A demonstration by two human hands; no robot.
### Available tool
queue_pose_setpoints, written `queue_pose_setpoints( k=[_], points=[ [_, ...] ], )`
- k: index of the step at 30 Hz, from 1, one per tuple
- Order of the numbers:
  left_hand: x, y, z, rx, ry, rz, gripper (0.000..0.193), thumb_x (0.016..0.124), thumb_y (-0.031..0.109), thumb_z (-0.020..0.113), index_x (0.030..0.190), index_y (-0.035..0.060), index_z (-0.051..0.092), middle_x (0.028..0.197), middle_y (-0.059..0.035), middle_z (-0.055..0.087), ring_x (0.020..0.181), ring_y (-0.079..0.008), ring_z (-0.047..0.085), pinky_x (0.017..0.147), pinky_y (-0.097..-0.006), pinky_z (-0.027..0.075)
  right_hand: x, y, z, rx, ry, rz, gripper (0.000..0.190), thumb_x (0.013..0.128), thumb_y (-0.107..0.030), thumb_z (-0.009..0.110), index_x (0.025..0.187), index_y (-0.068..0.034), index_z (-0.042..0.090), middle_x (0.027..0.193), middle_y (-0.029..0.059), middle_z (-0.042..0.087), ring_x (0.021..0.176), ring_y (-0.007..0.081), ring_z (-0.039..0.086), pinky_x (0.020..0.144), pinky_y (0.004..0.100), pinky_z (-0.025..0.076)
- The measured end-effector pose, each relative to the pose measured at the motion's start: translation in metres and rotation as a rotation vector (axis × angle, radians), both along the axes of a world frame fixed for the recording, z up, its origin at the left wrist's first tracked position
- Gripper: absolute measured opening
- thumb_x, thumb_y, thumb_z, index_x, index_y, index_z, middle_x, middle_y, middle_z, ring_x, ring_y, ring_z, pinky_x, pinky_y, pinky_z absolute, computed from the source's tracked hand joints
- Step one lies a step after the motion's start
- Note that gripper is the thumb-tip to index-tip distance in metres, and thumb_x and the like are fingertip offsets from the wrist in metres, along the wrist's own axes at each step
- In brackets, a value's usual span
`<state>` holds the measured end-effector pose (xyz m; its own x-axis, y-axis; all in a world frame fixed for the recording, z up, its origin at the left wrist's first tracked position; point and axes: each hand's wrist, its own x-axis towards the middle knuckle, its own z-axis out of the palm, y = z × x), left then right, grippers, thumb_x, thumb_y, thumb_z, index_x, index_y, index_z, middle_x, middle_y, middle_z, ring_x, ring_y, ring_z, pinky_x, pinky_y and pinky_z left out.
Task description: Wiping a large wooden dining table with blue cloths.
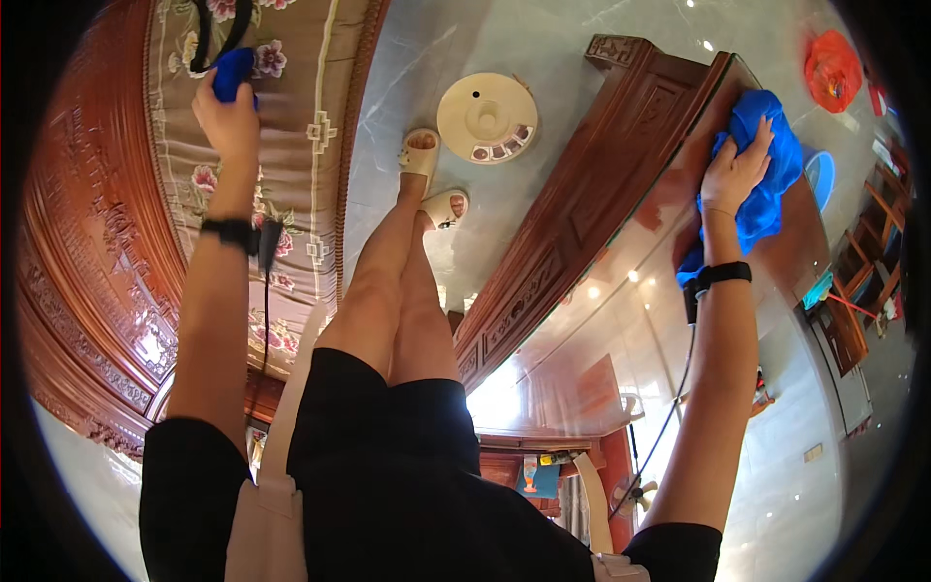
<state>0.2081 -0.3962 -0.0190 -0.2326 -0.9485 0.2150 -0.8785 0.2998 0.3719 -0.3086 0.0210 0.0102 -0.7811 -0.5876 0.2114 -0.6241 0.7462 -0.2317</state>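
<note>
My left hand (229, 120) reaches over a brown floral seat cushion (298, 109), its fingers closed around a small blue object (234, 71). Black straps (222, 33) loop on the cushion just beyond it; whether they join the blue object I cannot tell. On the other side, my right hand (733, 174) lies on a crumpled blue cloth (760, 131), thumb and fingers spread across it. That cloth rests at one end of a glossy reddish-brown wooden table (625, 251), with part of it hidden under my hand and wrist.
A carved wooden bench back (94, 240) borders the cushion. Between bench and table, a round cream lidded tray (465, 109) sits on the tile floor near my slippers. Past the table are a red plastic bag (833, 73) and a blue basin (822, 178). Cables hang from both wrists.
</note>
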Motion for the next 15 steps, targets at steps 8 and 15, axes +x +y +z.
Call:
queue_pose_setpoints(
  k=[8, 15],
  points=[
    [-0.15, 0.277, 0.012, 1.056, 0.651, -0.226, 0.065, 0.08, 0.005, 0.071, 0.139, 0.0074, 0.044, 0.133, -0.0174, 0.048, 0.125, -0.0347, 0.049, 0.108, -0.042, 0.039, -0.02, 0.012, 0.009, -0.082, -0.102, 0.269, 0.059, 0.092, -0.01, 0.053, 0.147, 0.004, 0.039, 0.152, 0.0246, 0.04, 0.143, 0.0384, 0.036, 0.119, 0.0453, 0.022],
    [-0.189, 0.439, -0.088, 1.166, 0.325, -0.4, 0.031, 0.095, 0.015, 0.063, 0.122, 0.0016, 0.056, 0.122, -0.0206, 0.052, 0.115, -0.0404, 0.054, 0.1, -0.0445, 0.045, -0.005, 0.001, 0.007, -0.27, -0.324, 0.117, 0.052, 0.097, -0.007, 0.051, 0.146, 0.006, 0.039, 0.146, 0.0205, 0.046, 0.134, 0.0304, 0.047, 0.115, 0.0383, 0.034]
  ],
)
